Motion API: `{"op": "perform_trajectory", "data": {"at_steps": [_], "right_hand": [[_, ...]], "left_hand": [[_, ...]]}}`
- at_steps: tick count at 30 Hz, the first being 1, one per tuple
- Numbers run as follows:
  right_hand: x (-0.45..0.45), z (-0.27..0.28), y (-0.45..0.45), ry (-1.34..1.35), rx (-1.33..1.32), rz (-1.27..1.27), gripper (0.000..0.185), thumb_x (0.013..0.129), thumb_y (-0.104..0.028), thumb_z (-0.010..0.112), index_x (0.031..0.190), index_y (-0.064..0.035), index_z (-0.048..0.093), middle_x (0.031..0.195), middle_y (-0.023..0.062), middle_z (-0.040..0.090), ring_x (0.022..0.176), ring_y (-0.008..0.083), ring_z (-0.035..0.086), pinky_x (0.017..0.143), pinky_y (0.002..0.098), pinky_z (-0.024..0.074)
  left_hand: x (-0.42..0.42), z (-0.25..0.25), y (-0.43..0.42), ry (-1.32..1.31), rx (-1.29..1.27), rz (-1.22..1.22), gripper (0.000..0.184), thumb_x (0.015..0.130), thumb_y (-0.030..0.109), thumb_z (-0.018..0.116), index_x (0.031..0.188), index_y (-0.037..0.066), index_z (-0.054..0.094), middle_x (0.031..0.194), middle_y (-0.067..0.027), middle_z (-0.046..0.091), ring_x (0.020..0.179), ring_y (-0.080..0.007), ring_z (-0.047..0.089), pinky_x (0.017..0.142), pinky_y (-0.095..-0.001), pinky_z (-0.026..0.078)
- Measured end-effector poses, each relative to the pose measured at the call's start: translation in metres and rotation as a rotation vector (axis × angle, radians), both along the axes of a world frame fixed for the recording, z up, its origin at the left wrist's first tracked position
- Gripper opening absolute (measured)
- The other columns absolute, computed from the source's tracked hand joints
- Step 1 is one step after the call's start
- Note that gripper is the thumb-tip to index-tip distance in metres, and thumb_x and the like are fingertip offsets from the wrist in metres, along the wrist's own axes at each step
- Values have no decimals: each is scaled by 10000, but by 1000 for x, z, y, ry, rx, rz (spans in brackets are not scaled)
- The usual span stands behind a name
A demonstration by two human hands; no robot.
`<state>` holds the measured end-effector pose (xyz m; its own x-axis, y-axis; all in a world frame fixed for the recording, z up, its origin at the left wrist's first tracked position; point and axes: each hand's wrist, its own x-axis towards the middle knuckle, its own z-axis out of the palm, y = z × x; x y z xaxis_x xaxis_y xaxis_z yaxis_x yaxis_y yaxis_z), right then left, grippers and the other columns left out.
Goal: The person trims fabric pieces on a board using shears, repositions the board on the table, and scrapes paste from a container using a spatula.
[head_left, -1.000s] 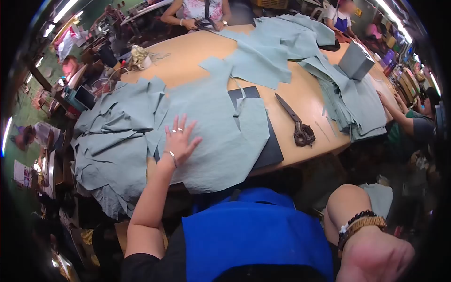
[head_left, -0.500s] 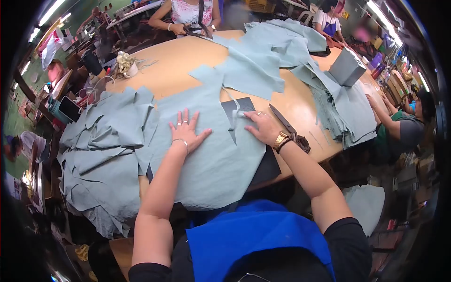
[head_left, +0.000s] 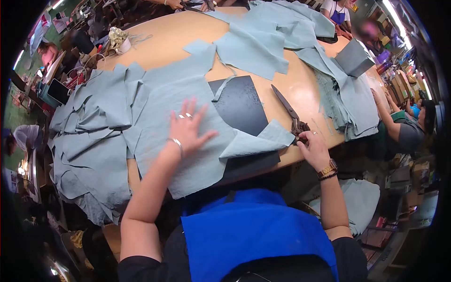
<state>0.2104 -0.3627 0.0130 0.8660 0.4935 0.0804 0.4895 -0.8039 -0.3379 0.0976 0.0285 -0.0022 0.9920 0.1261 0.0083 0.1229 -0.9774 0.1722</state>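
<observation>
My left hand [head_left: 188, 129] is over the grey-green cloth [head_left: 162, 89], fingers spread and slightly blurred. My right hand [head_left: 314, 148] curls its fingers at the brown-wrapped handle of the large scissors [head_left: 287, 104], which lie on the table with blades pointing away from me. Beside that hand is the tip of a folded-over cloth flap [head_left: 256, 142]. A dark board [head_left: 239, 105] shows past the cloth's cut edge, with a narrow cloth strip across its left side. My right fingertips are partly hidden against the handle.
Crumpled cloth pieces [head_left: 103, 101] lie at the left, and a layered cloth stack [head_left: 350, 108] at the right with a grey box [head_left: 354, 57] on it. A white pot [head_left: 124, 45] stands at the back left of the table [head_left: 178, 37]. Other people work around it.
My right hand has moved from the cloth to the scissors' handle. The cloth's right part is now folded over, baring more of the dark board. My view has shifted slightly.
</observation>
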Motion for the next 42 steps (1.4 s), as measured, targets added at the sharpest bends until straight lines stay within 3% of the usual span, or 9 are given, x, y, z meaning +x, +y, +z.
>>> {"op": "perform_trajectory", "data": {"at_steps": [3,6,8,9,10,12,19,30,42], "right_hand": [[-4,4,4,128,128,-118,288,801,-176,725,1027,-25,630,945,125,645,837,262,624,762,346,507],[-2,36,9,57,355,-140,285,829,-132,720,1084,-43,628,939,66,631,817,160,593,748,289,476],[4,73,0,-286,432,-29,286,837,-173,723,1084,-54,641,989,79,646,859,178,607,789,309,491],[3,94,-6,-517,647,11,260,840,-129,720,1079,-49,653,1014,53,656,898,177,607,829,310,489],[-5,126,-25,-798,505,-293,318,922,-259,572,1132,-26,622,1144,87,613,1021,196,571,895,336,470],[-7,169,-73,-1082,412,-569,314,921,-255,575,1132,-27,622,1144,89,614,1024,201,572,897,338,469],[16,165,-178,-435,-44,-648,303,918,-244,587,1130,-31,623,1141,97,618,1032,216,575,904,344,465],[-7,169,-170,-381,-29,-415,287,913,-227,606,1128,-37,625,1136,109,623,1046,240,579,916,353,460],[-81,245,-18,-351,268,487,273,907,-207,627,1125,-43,627,1131,122,630,1061,266,583,929,364,454]], "left_hand": [[-35,-12,-42,94,-29,-150,948,766,728,554,1508,207,278,1590,-166,117,1463,-378,97,1094,-674,109],[-59,-9,-61,76,-74,-207,1000,724,763,567,1507,207,286,1586,-169,128,1461,-379,104,1084,-686,111],[-67,-6,-67,72,-74,-217,1010,719,772,563,1508,207,283,1586,-171,129,1463,-375,101,1084,-686,113],[-70,-5,-69,71,-75,-217,1015,716,776,561,1509,207,281,1585,-172,129,1464,-373,99,1084,-686,114],[-71,-3,-69,86,-72,-215,1015,719,784,548,1512,211,274,1587,-167,127,1465,-367,102,1089,-681,116],[-70,-5,-69,85,-83,-220,986,741,780,525,1510,215,276,1583,-169,137,1463,-372,100,1092,-679,118],[-71,-4,-70,78,-57,-209,967,755,779,507,1515,231,264,1592,-152,120,1467,-367,96,1104,-665,104],[-69,-9,-67,105,-57,-212,935,778,772,485,1513,236,271,1594,-141,115,1467,-365,89,1105,-662,108],[-59,-7,-60,112,-104,-152,863,818,703,508,1504,223,296,1592,-141,131,1467,-369,84,1103,-662,96]]}}
